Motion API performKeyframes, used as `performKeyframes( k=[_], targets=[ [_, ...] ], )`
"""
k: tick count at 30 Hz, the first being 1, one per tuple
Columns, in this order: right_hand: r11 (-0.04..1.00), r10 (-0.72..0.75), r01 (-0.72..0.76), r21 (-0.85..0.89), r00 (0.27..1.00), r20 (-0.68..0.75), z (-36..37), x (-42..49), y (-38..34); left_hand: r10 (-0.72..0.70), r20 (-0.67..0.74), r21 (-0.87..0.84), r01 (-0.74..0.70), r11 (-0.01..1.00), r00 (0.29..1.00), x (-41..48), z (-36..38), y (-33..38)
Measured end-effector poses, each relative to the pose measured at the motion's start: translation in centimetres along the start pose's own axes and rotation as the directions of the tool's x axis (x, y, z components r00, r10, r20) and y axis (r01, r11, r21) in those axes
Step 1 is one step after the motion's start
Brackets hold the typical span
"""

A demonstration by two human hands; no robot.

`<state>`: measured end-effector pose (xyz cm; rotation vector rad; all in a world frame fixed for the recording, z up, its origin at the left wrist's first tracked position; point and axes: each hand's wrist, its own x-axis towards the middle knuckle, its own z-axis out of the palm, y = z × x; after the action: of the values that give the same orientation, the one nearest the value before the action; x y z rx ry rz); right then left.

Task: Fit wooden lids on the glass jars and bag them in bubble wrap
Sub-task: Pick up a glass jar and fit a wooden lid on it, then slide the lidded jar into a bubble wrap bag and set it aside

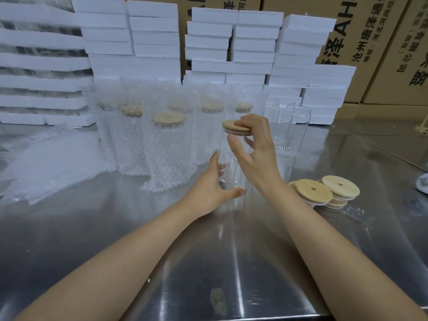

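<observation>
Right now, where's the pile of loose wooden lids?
In the head view, the loose wooden lids lie on the steel table at right, right of and nearer the camera than the right hand, in front of the bare glass jars.

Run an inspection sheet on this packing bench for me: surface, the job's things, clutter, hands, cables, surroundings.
Surface: steel table, shiny, with a dull smudge near the front edge.
Job's things: glass jar upright, wooden lid at its mouth, seating unclear; spare lids stacked to the right; bagged jars behind; bare jars at back right; flat bubble bags at left.
Clutter: clear film scraps beside the spare lids.
Hands: left hand grips the glass jar; right hand pinches the wooden lid.
Cables: nothing seen.
Surroundings: white foam boxes stacked behind; cardboard cartons beyond.
</observation>
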<state>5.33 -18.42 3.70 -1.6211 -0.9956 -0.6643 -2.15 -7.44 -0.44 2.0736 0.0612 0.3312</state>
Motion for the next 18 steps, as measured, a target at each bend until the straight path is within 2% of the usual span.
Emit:
performKeyframes(
  k=[2,4,5,6,7,9,10,11,12,13,14,15,16,18],
  targets=[
    [0.998,-0.044,0.044,-0.045,0.999,-0.002,0.2,0.0,0.2,0.005,-0.015,0.197,-0.002,0.98,1.0,-0.4,-0.7,0.7],
    [0.995,-0.076,0.075,-0.06,0.997,-0.017,0.3,0.1,0.5,0.07,-0.069,0.321,-0.044,0.946,0.995,-0.9,-1.9,2.1],
    [0.996,-0.081,0.079,-0.049,0.996,-0.027,0.2,0.1,0.7,0.135,-0.151,0.34,-0.077,0.937,0.979,-1.1,-2.7,3.0],
    [0.996,-0.082,0.08,-0.036,0.996,-0.034,0.1,0.0,0.9,0.222,-0.288,0.339,-0.118,0.934,0.932,-1.3,-3.6,3.9],
    [0.996,-0.082,0.081,-0.026,0.996,-0.033,0.0,-0.1,1.1,0.328,-0.459,0.34,-0.177,0.923,0.826,-1.5,-4.8,4.7],
    [0.997,-0.08,0.08,0.006,0.997,-0.005,0.0,-0.5,1.3,0.442,-0.733,0.365,-0.25,0.897,0.518,-1.6,-8.0,5.6],
    [0.997,-0.076,0.076,0.03,0.997,0.011,0.2,-0.8,1.4,0.41,-0.826,0.339,-0.24,0.909,0.386,-1.6,-9.8,5.5],
    [0.996,-0.072,0.071,0.048,0.997,0.021,0.3,-1.1,1.4,0.327,-0.898,0.275,-0.205,0.939,0.294,-1.5,-11.5,4.9],
    [0.996,-0.068,0.067,0.057,0.997,0.025,0.4,-1.4,1.4,0.222,-0.945,0.189,-0.154,0.97,0.24,-1.3,-13.0,4.0],
    [0.996,-0.068,0.067,0.053,0.997,0.024,0.5,-1.5,1.4,0.125,-0.967,0.109,-0.083,0.991,0.22,-1.1,-14.3,2.7],
    [0.997,-0.069,0.068,0.042,0.997,0.022,0.5,-1.6,1.5,0.067,-0.971,0.073,0.02,0.997,0.229,-1.0,-15.3,1.2],
    [0.997,-0.069,0.068,0.03,0.997,0.02,0.4,-1.7,1.7,0.047,-0.962,0.093,0.161,0.982,0.267,-1.0,-16.0,-0.6],
    [0.998,-0.067,0.067,0.022,0.998,0.016,0.4,-1.8,1.8,0.03,-0.943,0.143,0.322,0.936,0.331,-1.2,-16.6,-2.3],
    [0.997,-0.07,0.07,0.019,0.998,0.008,0.5,-1.9,1.9,-0.091,-0.888,0.234,0.614,0.753,0.45,-1.6,-17.6,-5.3]
  ],
)
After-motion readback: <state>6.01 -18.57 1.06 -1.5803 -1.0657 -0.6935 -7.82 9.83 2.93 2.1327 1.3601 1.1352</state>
